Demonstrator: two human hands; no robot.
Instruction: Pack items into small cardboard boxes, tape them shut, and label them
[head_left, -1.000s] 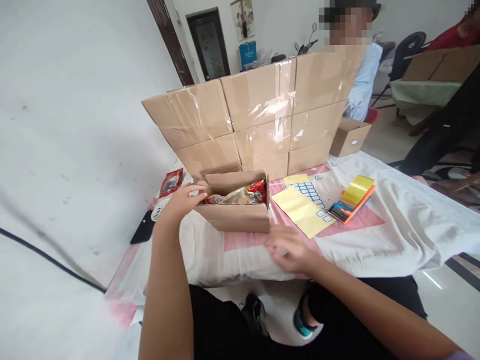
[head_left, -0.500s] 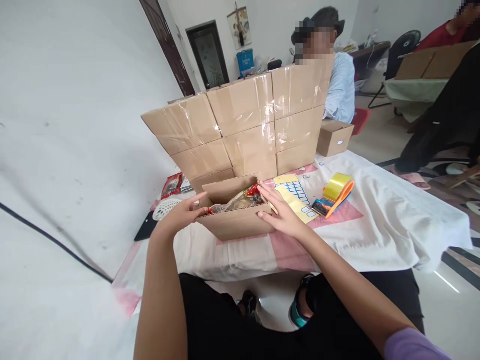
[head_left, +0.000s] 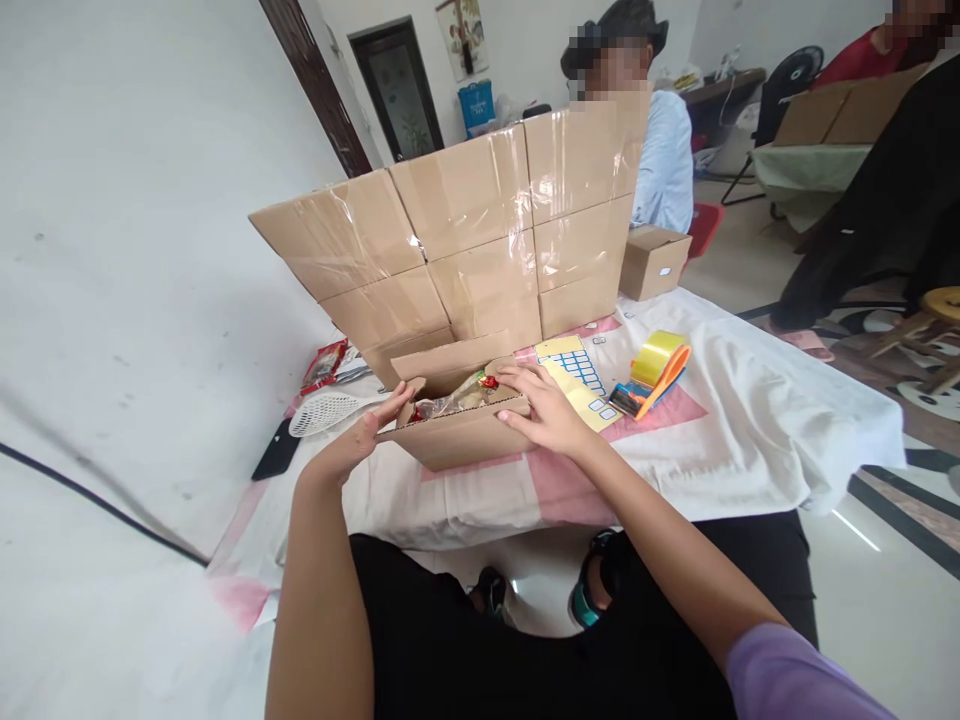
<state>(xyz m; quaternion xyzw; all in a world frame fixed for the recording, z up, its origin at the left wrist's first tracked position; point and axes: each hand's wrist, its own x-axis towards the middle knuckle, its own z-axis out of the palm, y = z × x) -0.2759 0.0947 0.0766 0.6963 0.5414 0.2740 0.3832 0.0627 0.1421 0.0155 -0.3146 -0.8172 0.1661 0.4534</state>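
Observation:
A small cardboard box [head_left: 465, 438] stands on the table edge in front of me, its top flaps raised. Inside lie clear and red plastic packets [head_left: 472, 392], partly covered by the flaps. My left hand [head_left: 352, 435] holds the box's left end, fingers on the side flap, which tilts inward. At the opposite end my right hand [head_left: 544, 408] grips the box, thumb against the front wall and fingers over the right side flap. A yellow sheet of blue-edged labels [head_left: 577, 375] and a tape dispenser [head_left: 651, 375] with yellow tape lie to the right.
Behind the box rises a stack of taped cartons [head_left: 480, 220]. A white perforated scoop [head_left: 330, 412], a black flat object [head_left: 276, 450] and red packets [head_left: 324, 366] lie at left. A closed carton [head_left: 654, 262] stands beyond, near a seated person [head_left: 666, 165]. White-pink cloth [head_left: 787, 400] covers the table.
Both side flaps now lean further in over the packets, pressed by my hands. The view has shifted slightly, moving the scene left and up.

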